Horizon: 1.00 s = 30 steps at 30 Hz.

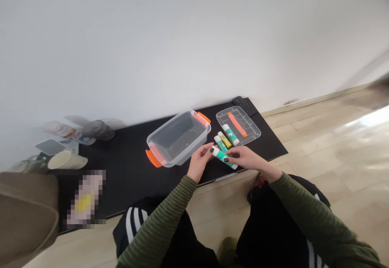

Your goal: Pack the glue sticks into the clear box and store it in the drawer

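Both my hands hold one green-and-white glue stick (223, 157) above the front edge of the black table. My left hand (199, 160) pinches its white upper end, and my right hand (246, 157) grips it nearer the lower end. Just behind lie a second green-and-white glue stick (221, 143), partly covered by my hands, and a yellow stick (224, 139). Another green glue stick (231, 134) rests against a clear lid (253, 135) with an orange handle (237, 124). To the left of my hands stands an open clear plastic box (179, 138) with orange clips.
At the table's (127, 154) left are a paper cup (67, 160), a dark glass (99, 130), a white bottle (68, 132) and a blurred-out item (86, 199). A black keyboard (247, 106) lies at the back right. A brown-clad part of a person (27, 215) shows at lower left.
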{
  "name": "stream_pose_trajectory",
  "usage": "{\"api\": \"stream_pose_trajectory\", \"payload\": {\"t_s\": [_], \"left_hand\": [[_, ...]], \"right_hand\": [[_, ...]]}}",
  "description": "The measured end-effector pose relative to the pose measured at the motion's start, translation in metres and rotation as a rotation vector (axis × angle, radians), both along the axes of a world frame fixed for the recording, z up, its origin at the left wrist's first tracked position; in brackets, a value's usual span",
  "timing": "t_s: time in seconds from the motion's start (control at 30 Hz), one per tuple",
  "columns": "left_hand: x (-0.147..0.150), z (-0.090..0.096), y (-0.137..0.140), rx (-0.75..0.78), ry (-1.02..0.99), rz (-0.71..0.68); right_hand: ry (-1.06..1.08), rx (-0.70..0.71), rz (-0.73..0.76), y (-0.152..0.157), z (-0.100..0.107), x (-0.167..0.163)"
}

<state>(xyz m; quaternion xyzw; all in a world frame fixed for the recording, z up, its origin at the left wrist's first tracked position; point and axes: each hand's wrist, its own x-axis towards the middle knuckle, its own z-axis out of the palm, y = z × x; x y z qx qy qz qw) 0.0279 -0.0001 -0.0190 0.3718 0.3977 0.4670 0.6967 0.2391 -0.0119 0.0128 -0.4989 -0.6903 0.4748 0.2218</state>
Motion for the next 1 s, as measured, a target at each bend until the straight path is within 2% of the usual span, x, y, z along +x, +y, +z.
{"api": "stream_pose_trajectory", "payload": {"t_s": [0.1,0.2,0.27,0.4,0.53,0.7,1.0], "left_hand": [[0.002,-0.011,0.007,0.078,0.118,0.011],[0.004,-0.022,0.012,0.257,0.419,-0.012],[0.005,-0.027,0.013,0.417,0.631,-0.037],[0.006,-0.035,0.012,0.681,0.864,-0.13],[0.007,-0.042,0.011,0.783,0.958,-0.187],[0.007,-0.042,0.014,0.819,1.003,-0.183],[0.006,-0.037,0.015,0.769,1.138,-0.17]], "right_hand": [[-0.166,0.138,-0.168,0.015,0.003,0.014],[-0.4,0.26,-0.419,0.035,0.0,0.03],[-0.571,0.279,-0.509,0.048,-0.007,0.038],[-0.783,0.2,-0.499,0.065,-0.022,0.044],[-0.841,0.149,-0.478,0.069,-0.031,0.04],[-0.871,0.147,-0.472,0.068,-0.033,0.033],[-0.883,0.148,-0.461,0.067,-0.033,0.032]]}}
